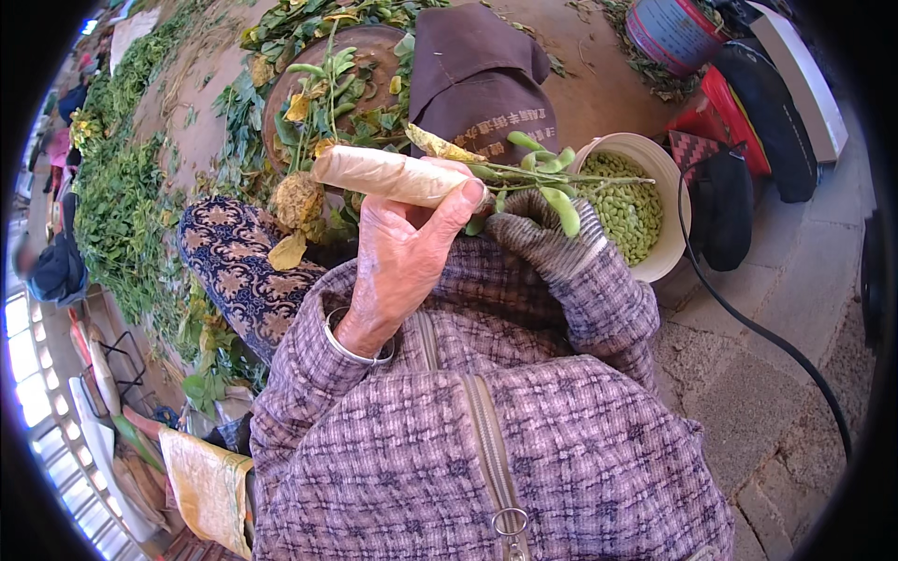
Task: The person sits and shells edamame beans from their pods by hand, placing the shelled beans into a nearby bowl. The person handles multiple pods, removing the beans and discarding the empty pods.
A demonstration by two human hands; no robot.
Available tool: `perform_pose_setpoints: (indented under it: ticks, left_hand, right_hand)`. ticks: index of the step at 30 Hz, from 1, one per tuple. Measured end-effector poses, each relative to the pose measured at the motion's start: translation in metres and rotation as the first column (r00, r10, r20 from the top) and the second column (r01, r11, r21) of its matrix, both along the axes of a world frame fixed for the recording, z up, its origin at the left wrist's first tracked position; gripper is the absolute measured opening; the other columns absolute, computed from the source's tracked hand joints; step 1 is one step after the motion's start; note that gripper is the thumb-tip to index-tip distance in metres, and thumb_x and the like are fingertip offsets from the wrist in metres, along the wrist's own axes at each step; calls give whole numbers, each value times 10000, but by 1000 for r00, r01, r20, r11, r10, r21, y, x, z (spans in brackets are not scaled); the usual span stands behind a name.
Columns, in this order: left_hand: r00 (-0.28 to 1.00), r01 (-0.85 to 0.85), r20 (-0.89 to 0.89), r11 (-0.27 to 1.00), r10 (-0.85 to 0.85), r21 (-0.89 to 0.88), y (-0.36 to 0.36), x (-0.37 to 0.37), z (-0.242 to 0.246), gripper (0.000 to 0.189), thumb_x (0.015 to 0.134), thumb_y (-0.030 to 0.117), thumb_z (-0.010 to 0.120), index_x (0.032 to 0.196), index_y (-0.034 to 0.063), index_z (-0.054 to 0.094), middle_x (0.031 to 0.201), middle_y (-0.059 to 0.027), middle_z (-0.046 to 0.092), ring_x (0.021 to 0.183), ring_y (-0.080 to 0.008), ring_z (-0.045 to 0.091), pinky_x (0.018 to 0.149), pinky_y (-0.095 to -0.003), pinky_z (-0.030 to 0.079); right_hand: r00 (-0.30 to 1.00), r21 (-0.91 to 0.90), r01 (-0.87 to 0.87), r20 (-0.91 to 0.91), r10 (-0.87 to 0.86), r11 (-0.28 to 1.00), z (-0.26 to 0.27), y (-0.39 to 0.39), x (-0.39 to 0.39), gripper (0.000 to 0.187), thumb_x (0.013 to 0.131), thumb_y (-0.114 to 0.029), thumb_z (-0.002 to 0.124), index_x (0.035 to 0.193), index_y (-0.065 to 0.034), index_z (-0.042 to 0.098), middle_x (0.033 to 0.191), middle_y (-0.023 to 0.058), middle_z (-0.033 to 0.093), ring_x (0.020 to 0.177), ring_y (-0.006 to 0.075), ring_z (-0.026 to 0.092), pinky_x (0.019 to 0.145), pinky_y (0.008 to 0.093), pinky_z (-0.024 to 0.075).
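My left hand (410, 242), bare with a bracelet at the wrist, pinches a green soybean stem (519, 170) between thumb and fingers. A pale wrapped tube (382, 175) lies along its index finger; whether it encloses the finger I cannot tell. Plump green pods (559, 209) hang from the stem, with a yellowed leaf (442, 145) by its left part. My right hand (540, 231), in a dark striped knit glove, curls just below the pods; its grip is partly hidden. Beside it stands a white plastic bucket (675, 210) holding shelled green beans (624, 203).
A brown cloth (477, 77) bearing writing covers one knee. Behind it, a round brown tray (379, 42) holds leafy bean plants. Heaped stalks (116, 217) spread leftward. A black cable (772, 329) curves past the bucket on the right, near a printed pail (673, 35). People (56, 263) are at far left.
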State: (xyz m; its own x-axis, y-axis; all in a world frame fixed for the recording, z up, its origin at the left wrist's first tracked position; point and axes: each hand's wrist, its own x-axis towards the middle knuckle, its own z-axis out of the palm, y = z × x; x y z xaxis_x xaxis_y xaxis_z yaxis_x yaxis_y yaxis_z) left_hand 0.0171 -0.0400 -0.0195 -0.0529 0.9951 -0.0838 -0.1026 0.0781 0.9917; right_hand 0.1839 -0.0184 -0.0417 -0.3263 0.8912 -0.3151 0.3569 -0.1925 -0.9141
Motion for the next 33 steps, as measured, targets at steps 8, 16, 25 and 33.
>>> perform_pose_setpoints:
  ticks: [8, 16, 25, 33]
  left_hand:
    - [986, -33, -158, 994, 49, 102, -2, 1, -6, 121, 866, 96, 670, 907, -14, 640, 771, -4, 623, 699, -66, 556, 655, -226, 452]
    - [945, 46, -328, 982, 16, 181, -7, 9, -8, 64, 879, 48, 632, 901, -11, 624, 839, -22, 632, 761, -70, 554, 690, -208, 433]
    - [988, 55, -152, 983, -28, 176, 1, 5, -14, 101, 842, 41, 668, 924, 1, 623, 782, -2, 613, 715, -74, 554, 670, -236, 456]
    - [990, 64, -134, 992, -49, 112, 3, -2, -9, 93, 856, 51, 660, 927, 3, 626, 811, 9, 611, 733, -53, 538, 675, -216, 449]
  right_hand:
    - [983, 63, -54, 181, 42, 997, 1, -1, -9, 212, 781, -141, 719, 941, -20, 650, 780, 70, 664, 711, 167, 615, 662, 298, 501]
    - [934, 422, -126, 356, -36, 898, -16, -7, -19, 234, 869, -206, 570, 1015, -28, 611, 880, 139, 653, 810, 279, 632, 742, 364, 504]
    - [995, 282, 18, 93, -46, 959, -10, -9, -11, 219, 895, -189, 579, 1036, -21, 594, 895, 161, 647, 855, 320, 630, 750, 395, 501]
    - [971, 213, 127, -225, -77, 969, -24, -9, 1, 240, 912, -159, 576, 1104, -16, 596, 986, 121, 652, 878, 271, 627, 779, 367, 495]
